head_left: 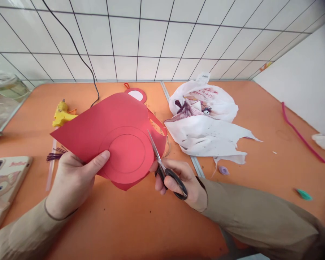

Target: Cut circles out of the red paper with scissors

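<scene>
My left hand (pixel 77 177) grips a sheet of red paper (pixel 111 115), thumb on top and fingers underneath. Two circle outlines, one inside the other, are drawn on the sheet, and its right side is cut along a curve. In my right hand (pixel 182 178) is a pair of black-handled scissors (pixel 160 162), fingers through the loops. The blades lie at the cut edge of the paper, pointing away from me. A cut strip of the paper hangs off at the upper right. Behind the sheet lies a small red ring tag with a white centre (pixel 135 95).
A yellow glue gun (pixel 61 115) lies at the left, near a phone in a cartoon case (pixel 7 184). A white plastic bag with fabric (pixel 206 115) rests behind my right hand. Farther right are a magenta pipe cleaner (pixel 300 131) and a green scrap (pixel 304 194).
</scene>
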Demonstrator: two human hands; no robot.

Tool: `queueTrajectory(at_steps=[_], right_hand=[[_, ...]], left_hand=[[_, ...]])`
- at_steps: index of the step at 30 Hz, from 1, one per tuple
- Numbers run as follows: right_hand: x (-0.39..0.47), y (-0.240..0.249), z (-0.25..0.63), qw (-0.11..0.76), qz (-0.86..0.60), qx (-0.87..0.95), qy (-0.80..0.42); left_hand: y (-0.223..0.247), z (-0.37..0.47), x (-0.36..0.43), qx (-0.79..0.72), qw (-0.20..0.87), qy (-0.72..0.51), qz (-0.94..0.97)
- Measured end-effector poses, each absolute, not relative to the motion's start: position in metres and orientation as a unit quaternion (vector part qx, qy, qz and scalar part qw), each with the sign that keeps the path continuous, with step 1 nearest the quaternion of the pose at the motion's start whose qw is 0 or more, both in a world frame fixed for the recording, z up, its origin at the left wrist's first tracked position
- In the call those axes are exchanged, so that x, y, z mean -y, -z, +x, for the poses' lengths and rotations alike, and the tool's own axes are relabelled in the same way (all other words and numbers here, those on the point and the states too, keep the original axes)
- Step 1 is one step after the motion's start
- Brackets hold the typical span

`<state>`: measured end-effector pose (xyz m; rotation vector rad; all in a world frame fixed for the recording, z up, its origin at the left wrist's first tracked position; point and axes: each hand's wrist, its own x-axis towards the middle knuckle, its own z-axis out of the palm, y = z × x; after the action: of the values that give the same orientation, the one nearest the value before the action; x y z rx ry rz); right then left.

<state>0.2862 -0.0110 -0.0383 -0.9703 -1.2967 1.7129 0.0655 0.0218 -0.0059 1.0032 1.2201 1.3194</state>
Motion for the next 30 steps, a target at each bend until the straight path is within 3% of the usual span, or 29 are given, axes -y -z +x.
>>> queueTrajectory(at_steps=[30], right_hand=[[0.0107, 0.0360, 0.2858, 0.375, -0.383, 0.505, -0.677]], left_hand=[[0.0026, 0.0667, -0.0241, -0.495, 0.564, -0.552, 0.364]])
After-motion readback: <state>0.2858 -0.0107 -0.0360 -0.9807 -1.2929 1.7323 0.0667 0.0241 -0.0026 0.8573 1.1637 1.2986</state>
